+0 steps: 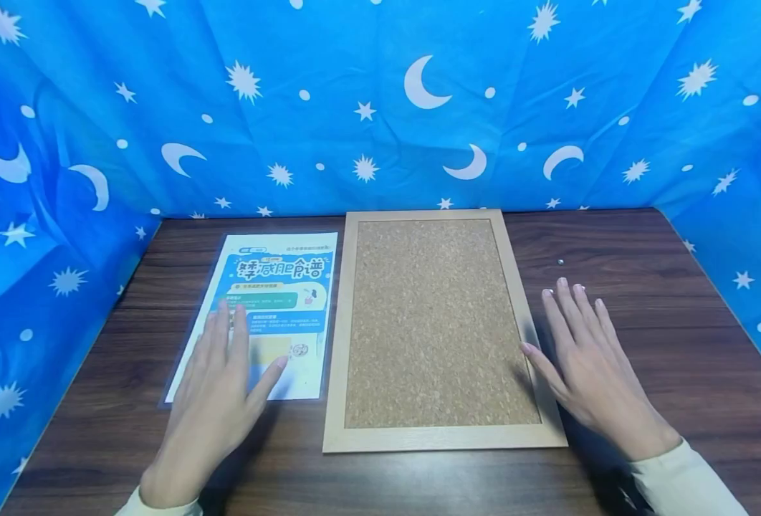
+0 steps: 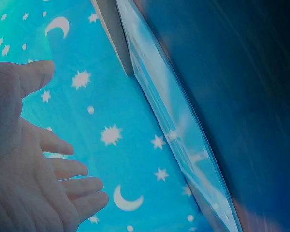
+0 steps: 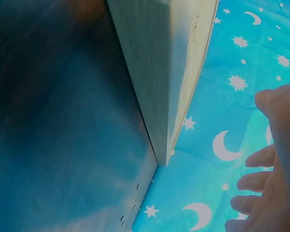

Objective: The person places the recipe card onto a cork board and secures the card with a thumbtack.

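A cork board (image 1: 441, 322) with a pale wooden frame lies flat in the middle of the table. To its left is a printed sheet (image 1: 303, 373) in a clear, blue-edged sleeve, with blue and green panels and Chinese lettering. My left hand (image 1: 216, 387) hovers over the sheet's lower left part, palm down, fingers extended, holding nothing. On the other side, my right hand (image 1: 590, 380) is held with straight fingers, its thumb overlapping the board's right frame edge in the head view. Both hands show empty palms in the wrist views.
A small shiny piece (image 1: 560, 262) lies on the dark wood table (image 1: 677, 308) beyond the right fingertips. Several such small pieces (image 3: 123, 219) appear in the right wrist view. A blue curtain (image 1: 355, 86) with moons and stars encloses the back and sides.
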Available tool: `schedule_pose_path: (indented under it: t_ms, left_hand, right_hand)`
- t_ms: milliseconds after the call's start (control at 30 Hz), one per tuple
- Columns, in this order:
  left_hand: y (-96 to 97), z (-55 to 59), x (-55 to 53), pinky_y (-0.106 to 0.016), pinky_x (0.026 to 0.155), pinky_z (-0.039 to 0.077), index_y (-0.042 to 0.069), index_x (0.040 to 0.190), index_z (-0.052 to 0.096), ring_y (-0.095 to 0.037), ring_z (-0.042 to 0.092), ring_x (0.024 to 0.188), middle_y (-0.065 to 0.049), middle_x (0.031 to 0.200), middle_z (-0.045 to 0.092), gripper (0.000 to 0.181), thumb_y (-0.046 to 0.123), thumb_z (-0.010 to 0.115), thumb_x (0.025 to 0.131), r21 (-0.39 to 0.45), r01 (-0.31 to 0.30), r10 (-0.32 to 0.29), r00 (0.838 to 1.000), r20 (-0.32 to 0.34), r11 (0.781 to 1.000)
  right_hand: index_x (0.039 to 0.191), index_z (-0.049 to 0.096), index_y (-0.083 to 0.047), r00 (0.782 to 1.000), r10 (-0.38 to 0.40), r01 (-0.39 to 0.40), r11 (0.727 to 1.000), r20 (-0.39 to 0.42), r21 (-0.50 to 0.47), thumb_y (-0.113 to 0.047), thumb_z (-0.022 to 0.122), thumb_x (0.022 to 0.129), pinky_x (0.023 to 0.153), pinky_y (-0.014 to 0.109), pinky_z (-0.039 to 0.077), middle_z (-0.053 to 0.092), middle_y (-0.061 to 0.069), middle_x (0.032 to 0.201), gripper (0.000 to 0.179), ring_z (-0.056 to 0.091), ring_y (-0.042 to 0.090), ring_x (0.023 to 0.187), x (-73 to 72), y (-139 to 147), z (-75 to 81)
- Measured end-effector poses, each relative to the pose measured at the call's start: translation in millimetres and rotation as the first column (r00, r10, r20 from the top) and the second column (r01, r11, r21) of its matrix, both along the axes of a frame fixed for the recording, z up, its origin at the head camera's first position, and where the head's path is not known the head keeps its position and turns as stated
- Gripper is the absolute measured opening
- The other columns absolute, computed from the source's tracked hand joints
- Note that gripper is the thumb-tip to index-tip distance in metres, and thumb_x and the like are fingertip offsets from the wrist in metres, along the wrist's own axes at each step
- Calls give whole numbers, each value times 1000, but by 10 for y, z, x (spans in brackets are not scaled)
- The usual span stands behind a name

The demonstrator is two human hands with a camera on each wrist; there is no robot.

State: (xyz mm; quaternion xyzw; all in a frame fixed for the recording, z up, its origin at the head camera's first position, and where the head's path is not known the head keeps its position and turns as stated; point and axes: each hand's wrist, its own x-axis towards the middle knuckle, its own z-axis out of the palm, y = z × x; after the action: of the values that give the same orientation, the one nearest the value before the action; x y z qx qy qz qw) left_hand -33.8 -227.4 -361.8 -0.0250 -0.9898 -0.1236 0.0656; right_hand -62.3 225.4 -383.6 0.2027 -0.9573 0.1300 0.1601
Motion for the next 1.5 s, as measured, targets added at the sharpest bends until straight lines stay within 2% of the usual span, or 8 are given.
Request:
schedule_pose_path:
  t_ms: [300, 500, 667, 900, 1000, 1167, 1233, 1500]
  left_hand:
    - [-382, 7, 3, -73, 114, 5, -6, 159, -2, -51, -9, 149, -32, 162, -13, 101, 58, 51, 101, 40, -116, 111, 987, 114, 992]
    - [-661, -51, -38, -79, 108, 9, -13, 155, -2, -62, -3, 143, -43, 157, -8, 112, 64, 54, 97, 61, -196, 179, 962, 206, 979]
    - [-840, -83, -80, -81, 105, 12, -16, 154, 1, -66, 1, 140, -45, 155, -5, 120, 70, 57, 91, 41, -261, 238, 924, 300, 964]
    - [-1013, -112, -103, -83, 101, 21, -19, 151, 1, -70, 15, 128, -52, 146, 10, 132, 79, 58, 84, -5, -297, 265, 846, 463, 955]
    - [-1041, -125, -103, -83, 98, 27, -20, 151, 5, -69, 19, 120, -52, 141, 13, 134, 79, 63, 81, -30, -306, 282, 830, 481, 952]
    - [-1099, -155, -121, -82, 91, 34, -22, 148, 17, -64, 24, 111, -51, 132, 22, 135, 78, 70, 75, -47, -312, 299, 841, 452, 949]
    - [-1112, -159, -134, -79, 90, 37, -22, 148, 19, -61, 28, 108, -49, 127, 27, 135, 77, 72, 73, -36, -322, 302, 837, 455, 946]
    - [-1122, -127, -177, -76, 92, 41, -23, 146, 17, -58, 42, 107, -47, 128, 34, 129, 64, 80, 76, 41, -387, 310, 793, 524, 921]
  right_hand:
    - [155, 31, 7, 1000, -24, 24, 999, 1, -26, -41, 59, 102, 124, 53, 4, 23, 31, 161, 77, 16, 45, 151, -19, 102, 22]
    - [153, 33, 9, 1000, -26, 25, 998, -14, -58, -37, 64, 99, 124, 55, 8, 26, 33, 159, 78, 20, 48, 149, -66, 174, 3]
    - [153, 32, 10, 998, -53, 55, 996, 26, -68, -34, 66, 99, 123, 56, 8, 26, 34, 158, 78, 19, 49, 149, -76, 237, -20]
    - [153, 32, 10, 996, -71, 76, 994, 55, -81, -34, 65, 100, 123, 58, 9, 28, 35, 157, 77, 20, 50, 148, -95, 290, -61]
    - [153, 33, 10, 996, -73, 78, 993, 59, -90, -33, 65, 100, 122, 59, 10, 29, 35, 157, 75, 21, 50, 148, -108, 306, -85]
    - [152, 33, 11, 994, -78, 85, 992, 73, -96, -33, 65, 100, 122, 61, 11, 30, 36, 156, 75, 23, 52, 146, -128, 336, -114]
    - [152, 33, 11, 993, -82, 89, 992, 80, -94, -33, 65, 100, 121, 61, 12, 30, 36, 155, 75, 23, 53, 146, -128, 349, -123]
    - [151, 34, 11, 995, -74, 81, 992, 71, -99, -33, 66, 99, 120, 62, 14, 31, 37, 155, 75, 25, 53, 145, -137, 377, -159]
